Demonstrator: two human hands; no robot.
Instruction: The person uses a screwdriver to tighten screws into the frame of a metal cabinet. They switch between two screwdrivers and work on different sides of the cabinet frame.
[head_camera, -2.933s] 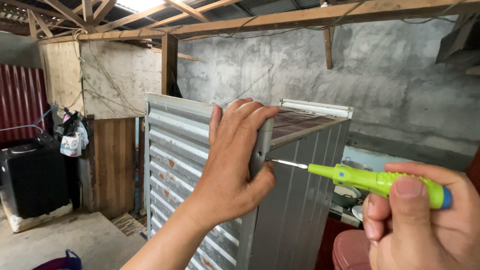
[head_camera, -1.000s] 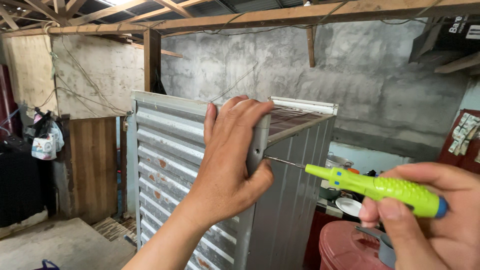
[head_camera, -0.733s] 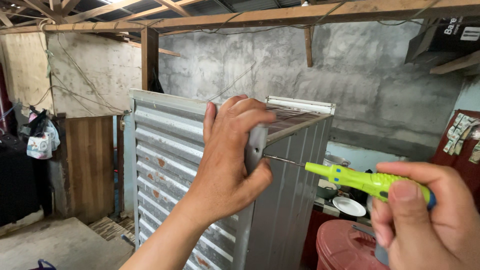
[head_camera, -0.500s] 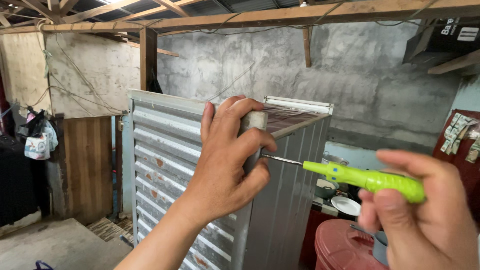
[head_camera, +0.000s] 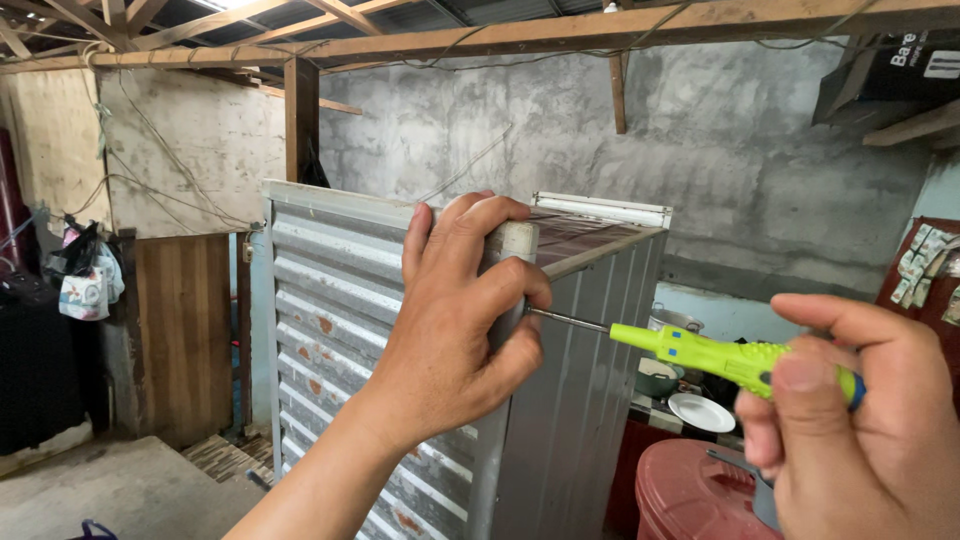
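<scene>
Grey metal cabinet (head_camera: 560, 400): my left hand (head_camera: 455, 320) clamps its top corner post, my right hand (head_camera: 860, 430) pinches the green screwdriver (head_camera: 735, 360), tip beside the left thumb. I'd keep the shaft square.

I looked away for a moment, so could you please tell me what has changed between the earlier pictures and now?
The left hand has shifted its grip on the grey metal cabinet: its fingers now curl further round the corner post. The right hand has re-gripped the green screwdriver. The view has swung slightly right. The screwdriver tip stays at the same corner spot.
</scene>
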